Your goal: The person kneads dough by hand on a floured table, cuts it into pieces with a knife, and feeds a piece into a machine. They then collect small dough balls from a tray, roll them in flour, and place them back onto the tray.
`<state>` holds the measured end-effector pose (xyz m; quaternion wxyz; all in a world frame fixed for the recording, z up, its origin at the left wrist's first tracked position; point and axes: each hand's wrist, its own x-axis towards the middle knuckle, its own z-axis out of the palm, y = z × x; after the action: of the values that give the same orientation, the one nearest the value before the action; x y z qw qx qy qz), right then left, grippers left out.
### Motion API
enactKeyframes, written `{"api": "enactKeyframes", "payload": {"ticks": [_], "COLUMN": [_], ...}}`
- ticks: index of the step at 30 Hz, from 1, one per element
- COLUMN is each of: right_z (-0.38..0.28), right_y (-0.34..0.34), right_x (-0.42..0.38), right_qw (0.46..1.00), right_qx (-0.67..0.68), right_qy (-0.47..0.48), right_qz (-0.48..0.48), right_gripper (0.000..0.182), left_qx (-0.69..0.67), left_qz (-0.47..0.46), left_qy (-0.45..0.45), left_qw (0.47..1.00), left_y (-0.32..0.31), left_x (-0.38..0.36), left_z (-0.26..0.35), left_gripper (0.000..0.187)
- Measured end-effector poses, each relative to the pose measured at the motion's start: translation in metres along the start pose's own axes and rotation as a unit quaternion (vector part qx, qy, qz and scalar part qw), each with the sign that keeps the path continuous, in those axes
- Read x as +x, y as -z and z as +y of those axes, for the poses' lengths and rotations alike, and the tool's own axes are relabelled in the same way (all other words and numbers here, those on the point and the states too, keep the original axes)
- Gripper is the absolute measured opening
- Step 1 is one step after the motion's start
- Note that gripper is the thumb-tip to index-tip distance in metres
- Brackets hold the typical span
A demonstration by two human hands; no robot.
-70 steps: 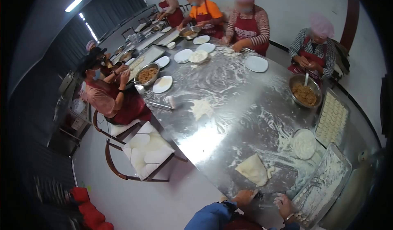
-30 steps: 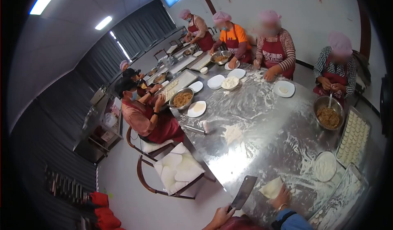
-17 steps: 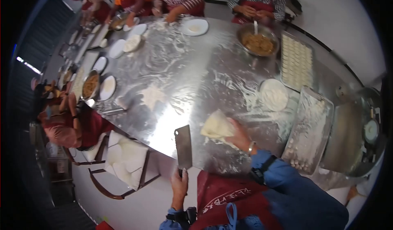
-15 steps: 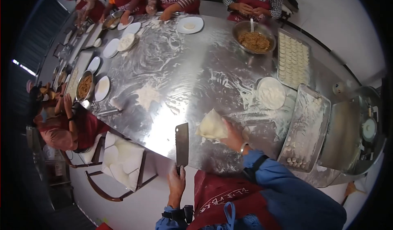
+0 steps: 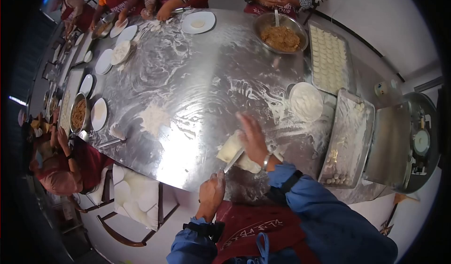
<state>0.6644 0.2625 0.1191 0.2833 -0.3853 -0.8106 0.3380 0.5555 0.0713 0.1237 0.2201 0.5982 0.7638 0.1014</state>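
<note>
My left hand [image 5: 212,194] is closed around the handle of a cleaver [image 5: 234,160]. The blade stands nearly on edge across a lump of pale dough [image 5: 229,147], with dough showing on both sides of it. Just beyond the blade, my right hand [image 5: 254,139] is open over the dough, fingers stretched toward the far side of the table and overlapping part of the lump. A small strip of dough [image 5: 278,154] lies by my right wrist. Under all of this is a floury metal table [image 5: 206,76].
To the right are a bowl of flour [image 5: 306,102], a floury tray [image 5: 345,142] with small dough pieces, and a tray of dumplings [image 5: 329,57]. A bowl of filling [image 5: 281,36] stands at the back. Other people work around the table. A padded chair [image 5: 136,193] stands at left.
The dough my right hand held has come down onto the table, and that hand has opened. My left hand has brought the cleaver rightward, turning its blade on edge at the dough.
</note>
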Motion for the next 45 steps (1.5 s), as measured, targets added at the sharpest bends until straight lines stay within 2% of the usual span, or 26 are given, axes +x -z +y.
{"api": "enactKeyframes", "payload": {"ticks": [1, 3, 5, 7, 9, 13, 15, 18, 20, 22, 23, 25, 26, 28, 29, 31, 32, 34, 35, 37, 39, 40, 41, 43, 45], "right_z": [0.003, 0.014, 0.022, 0.031, 0.042, 0.058, 0.066, 0.067, 0.061, 0.055, 0.056, 0.065, 0.070, 0.075, 0.067, 0.048, 0.048, 0.047, 0.052, 0.068, 0.069, 0.070, 0.076, 0.089, 0.121], "right_y": [-0.009, -0.028, -0.033, -0.034, -0.042, -0.048, -0.049, -0.050, -0.053, -0.058, -0.058, -0.047, -0.041, -0.036, -0.033, -0.025, -0.023, -0.021, -0.020, -0.004, 0.038, 0.059, 0.073, 0.099, 0.108], "right_x": [0.000, -0.005, -0.004, 0.001, 0.004, 0.009, 0.006, 0.011, 0.014, 0.019, 0.016, -0.008, -0.029, -0.073, -0.088, -0.115, -0.124, -0.141, -0.155, -0.189, -0.201, -0.204, -0.212, -0.228, -0.259], "right_qw": [1.000, 0.980, 0.980, 0.973, 0.971, 0.967, 0.963, 0.958, 0.957, 0.966, 0.966, 0.985, 0.985, 0.972, 0.972, 0.957, 0.958, 0.946, 0.946, 0.939, 0.910, 0.901, 0.900, 0.806, 0.824], "right_qx": [0.000, -0.166, -0.149, -0.181, -0.191, -0.207, -0.215, -0.228, -0.228, -0.214, -0.216, -0.112, -0.114, -0.124, -0.121, -0.074, -0.071, -0.005, -0.003, 0.123, 0.114, 0.092, 0.091, 0.300, 0.243], "right_qy": [-0.003, -0.023, -0.046, -0.013, -0.008, 0.021, 0.013, 0.026, 0.048, -0.024, -0.020, -0.122, -0.122, -0.194, -0.194, -0.221, -0.222, -0.293, -0.294, -0.313, -0.392, -0.420, -0.422, -0.507, -0.507], "right_qz": [-0.001, -0.110, -0.121, -0.141, -0.140, -0.144, -0.159, -0.171, -0.170, -0.145, -0.139, -0.040, -0.035, -0.055, -0.048, -0.173, -0.166, -0.142, -0.134, -0.069, -0.067, -0.063, -0.060, 0.048, 0.072], "right_gripper": [0.049, 0.047, 0.046, 0.045, 0.044, 0.043, 0.043, 0.043, 0.043, 0.045, 0.045, 0.050, 0.050, 0.066, 0.066, 0.077, 0.077, 0.086, 0.086, 0.083, 0.078, 0.076, 0.076, 0.074, 0.074], "left_qx": [-0.001, 0.004, -0.004, -0.015, -0.086, -0.060, -0.035, -0.062, -0.082, -0.093, -0.091, -0.098, -0.098, -0.076, -0.068, -0.052, -0.054, -0.050, -0.050, -0.049, -0.170, -0.128, -0.128, -0.146, -0.155], "left_qz": [-0.003, -0.039, -0.052, -0.067, -0.114, -0.134, -0.068, -0.038, -0.059, -0.096, -0.089, -0.067, -0.066, -0.126, -0.138, -0.152, -0.141, -0.133, -0.126, -0.121, -0.085, -0.144, -0.146, -0.135, -0.137], "left_qy": [0.000, -0.005, -0.002, -0.005, 0.073, 0.094, 0.079, 0.091, 0.087, 0.100, 0.096, 0.091, 0.086, 0.120, 0.131, 0.136, 0.143, 0.142, 0.132, 0.117, 0.056, 0.056, 0.053, 0.034, 0.029], "left_qw": [1.000, 0.999, 0.999, 0.998, 0.987, 0.985, 0.994, 0.993, 0.991, 0.986, 0.987, 0.989, 0.989, 0.982, 0.979, 0.978, 0.978, 0.980, 0.982, 0.985, 0.980, 0.980, 0.980, 0.979, 0.978], "left_y": [0.000, 0.000, -0.002, -0.009, -0.029, -0.060, -0.077, -0.096, -0.076, -0.067, -0.071, -0.082, -0.080, -0.067, -0.058, -0.036, -0.027, -0.018, -0.016, -0.024, -0.048, -0.039, -0.049, -0.075, -0.078], "left_x": [0.003, 0.009, 0.015, 0.024, 0.032, 0.045, 0.043, 0.044, 0.053, 0.057, 0.055, 0.042, 0.029, 0.003, -0.010, -0.030, -0.037, -0.049, -0.053, -0.060, -0.062, -0.050, -0.045, -0.036, -0.026], "left_z": [-0.001, -0.002, -0.001, -0.003, -0.011, -0.011, -0.008, -0.012, -0.010, -0.014, -0.018, -0.025, -0.029, -0.046, -0.049, -0.049, -0.047, -0.044, -0.043, -0.044, -0.046, -0.031, -0.028, -0.026, -0.013], "left_gripper": [0.022, 0.021, 0.020, 0.019, 0.020, 0.023, 0.024, 0.022, 0.023, 0.023, 0.023, 0.025, 0.025, 0.027, 0.026, 0.026, 0.022, 0.019, 0.020, 0.021, 0.027, 0.025, 0.025, 0.025, 0.024]}}
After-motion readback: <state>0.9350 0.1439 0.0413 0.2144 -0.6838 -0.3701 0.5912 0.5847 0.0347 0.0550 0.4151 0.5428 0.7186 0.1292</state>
